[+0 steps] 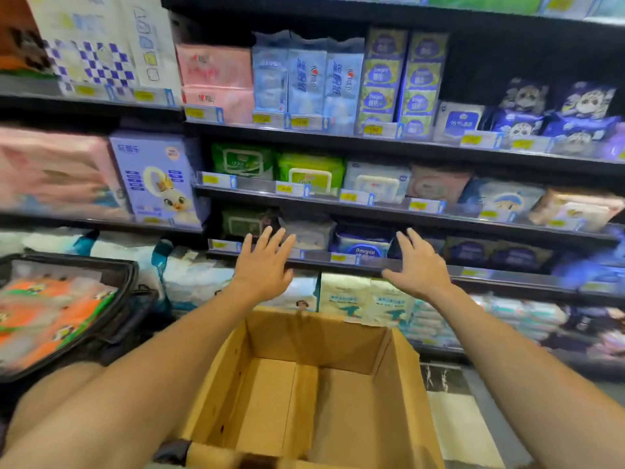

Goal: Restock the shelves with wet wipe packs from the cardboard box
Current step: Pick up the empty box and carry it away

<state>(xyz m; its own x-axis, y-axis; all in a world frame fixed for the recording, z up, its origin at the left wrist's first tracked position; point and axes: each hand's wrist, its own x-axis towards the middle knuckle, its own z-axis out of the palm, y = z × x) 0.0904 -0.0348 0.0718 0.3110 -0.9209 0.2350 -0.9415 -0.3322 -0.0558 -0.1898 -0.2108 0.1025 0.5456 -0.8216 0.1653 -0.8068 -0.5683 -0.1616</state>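
Observation:
An open cardboard box (378,353) stands on the floor below me, and I see no packs inside it. My left hand (265,262) and my right hand (417,262) reach out over the box with straight, spread fingers, holding nothing. Both hover at the front edge of a low shelf (341,264). On that shelf, between my hands, lie a pale wet wipe pack (309,233) and a blue-and-white pack (367,243). A dark green pack (241,223) sits just left of my left hand.
Higher shelves hold green, white and pink wipe packs (309,172) and tissue packs (306,81). A black basket (130,289) with orange packs stands at my left. Bulk tissue packs (368,301) fill the bottom shelf behind the box. Tiled floor (453,418) shows at the right.

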